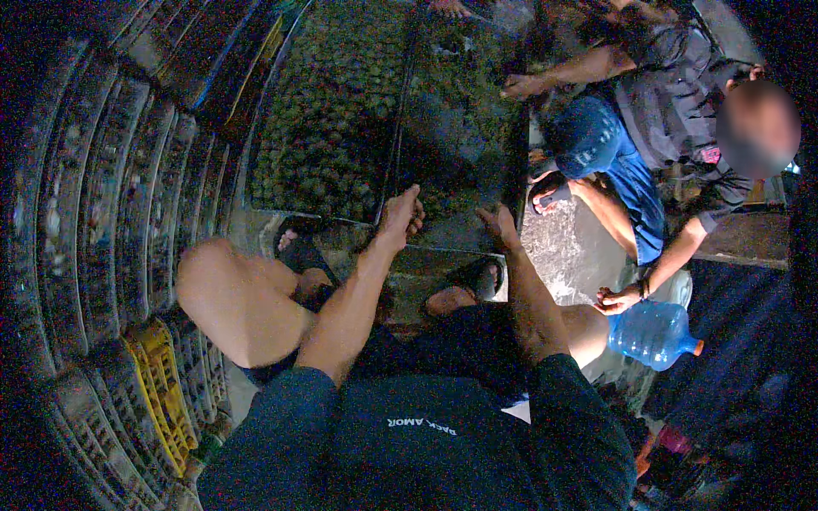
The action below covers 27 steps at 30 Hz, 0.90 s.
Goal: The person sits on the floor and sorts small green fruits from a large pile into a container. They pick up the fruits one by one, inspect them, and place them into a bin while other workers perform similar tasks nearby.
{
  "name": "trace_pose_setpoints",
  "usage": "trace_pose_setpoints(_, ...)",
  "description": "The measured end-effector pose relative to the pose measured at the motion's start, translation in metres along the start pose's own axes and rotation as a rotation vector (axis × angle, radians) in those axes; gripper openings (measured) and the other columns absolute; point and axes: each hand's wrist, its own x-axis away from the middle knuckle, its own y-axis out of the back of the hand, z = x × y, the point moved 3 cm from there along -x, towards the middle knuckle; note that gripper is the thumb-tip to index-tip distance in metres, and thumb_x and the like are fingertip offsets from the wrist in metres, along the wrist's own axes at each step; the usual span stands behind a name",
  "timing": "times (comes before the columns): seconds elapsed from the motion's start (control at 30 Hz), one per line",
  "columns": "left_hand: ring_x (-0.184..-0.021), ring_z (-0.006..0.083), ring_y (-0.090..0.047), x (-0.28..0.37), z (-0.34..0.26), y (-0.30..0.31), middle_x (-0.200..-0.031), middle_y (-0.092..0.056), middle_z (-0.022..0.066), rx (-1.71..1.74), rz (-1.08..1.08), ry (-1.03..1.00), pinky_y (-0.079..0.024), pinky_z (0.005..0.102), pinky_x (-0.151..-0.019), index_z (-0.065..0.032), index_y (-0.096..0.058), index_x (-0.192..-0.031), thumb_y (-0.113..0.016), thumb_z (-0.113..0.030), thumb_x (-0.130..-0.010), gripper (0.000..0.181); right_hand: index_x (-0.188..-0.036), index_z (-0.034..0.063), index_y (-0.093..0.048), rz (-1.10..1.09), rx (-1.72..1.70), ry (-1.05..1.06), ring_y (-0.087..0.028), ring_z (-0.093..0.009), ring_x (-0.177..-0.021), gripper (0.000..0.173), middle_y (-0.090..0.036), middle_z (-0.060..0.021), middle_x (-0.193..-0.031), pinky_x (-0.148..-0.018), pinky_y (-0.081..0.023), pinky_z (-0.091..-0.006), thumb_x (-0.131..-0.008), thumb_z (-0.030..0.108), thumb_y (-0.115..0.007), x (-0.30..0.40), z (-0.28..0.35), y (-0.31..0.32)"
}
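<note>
Two shallow trays or bins lie side by side before me in dim light. Many small rounded pieces, too dark to identify, fill the left tray [251, 185]. The right tray [447, 248] holds a darker, sparser layer of unclear material. My left hand [402, 216] is over the near end of the divider between them, its fingers partly curled; whether anything is in them is unclear. At the near right corner of the right tray, my right hand [498, 225] has its thumb and fingers apart, with nothing visible in it.
Stacked plastic crates [115, 211] line the left side, a yellow crate [160, 396] among them. To the right sits a person [671, 108], one hand [524, 86] reaching towards the right tray. A blue water jug [648, 332] lies near their other hand [617, 300]. Another hand [450, 7] shows at the far end.
</note>
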Motion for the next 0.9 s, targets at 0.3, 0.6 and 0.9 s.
trace_pose_setpoints(0.3,-0.037,0.0097,-0.042,0.027,-0.003,0.018,-0.05,-0.046,0.0008,-0.12,-0.015,-0.157,-0.028,0.0231,-0.032,-0.0069,-0.052,-0.064,-0.046,-0.044,-0.086,0.043,-0.091,0.0014,-0.058,-0.011,-0.07,0.24,-0.058,-0.037,-0.072,0.033,-0.061,-0.0197,-0.08,-0.062,-0.044,-0.0421,-0.08,0.032,-0.054,0.003,0.018,0.027)
trace_pose_setpoints(0.6,-0.044,0.0119,-0.05,0.018,0.002,0.049,-0.059,-0.053,0.0039,0.152,-0.016,-0.187,-0.038,0.0239,-0.037,-0.0065,-0.055,-0.082,-0.054,-0.029,-0.085,0.023,-0.089,0.0024,-0.056,0.015,0.1,-0.03,-0.058,-0.037,-0.08,0.032,-0.059,-0.0235,-0.087,-0.064,-0.044,-0.0443,-0.08,0.033,-0.054,-0.022,0.021,0.008)
trace_pose_setpoints(0.9,-0.041,0.009,-0.045,-0.008,0.013,0.059,-0.059,-0.053,0.0029,0.083,-0.072,-0.034,-0.027,0.02,-0.032,-0.0063,-0.055,-0.073,-0.053,-0.038,-0.084,0.034,-0.071,0.0017,-0.057,0.213,-0.023,0.086,-0.057,-0.038,-0.069,0.033,-0.058,-0.0207,-0.067,-0.061,-0.044,-0.0429,-0.078,0.034,-0.055,-0.034,-0.009,-0.055)
